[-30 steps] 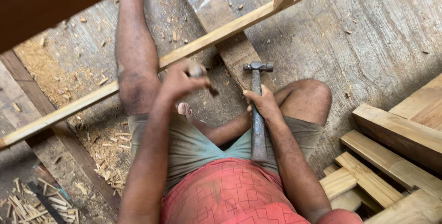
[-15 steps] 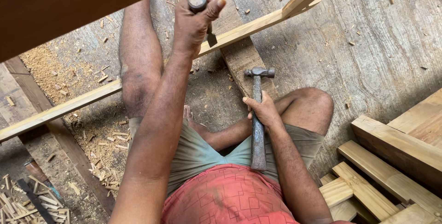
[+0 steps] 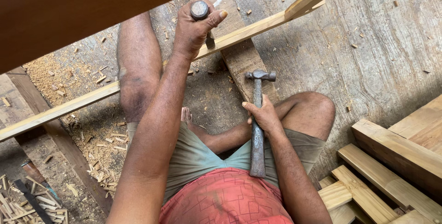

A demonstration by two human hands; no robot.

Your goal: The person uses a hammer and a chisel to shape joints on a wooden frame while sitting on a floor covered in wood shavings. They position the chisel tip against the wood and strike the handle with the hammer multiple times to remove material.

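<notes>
1. Head view, change: since the earlier frames, the left hand has travelled up from near the knee to the long wooden strip; the right hand has stayed beside the right knee.
2. Left hand: fingers wrapped tightly around a chisel, whose round metal end shows above the fist; the blade meets the strip.
3. Right hand: fingers closed around the hammer at mid-handle, head pointing away from the body, handle end over the lap.
4. Surface: worn grey plank floor, strewn with chips and sawdust; the strip crosses a dark board.
5. Surroundings: stacked pale timber at right.
6. Obscured: a brown beam cuts off the upper left; the chisel's edge is hidden behind the fist.
</notes>
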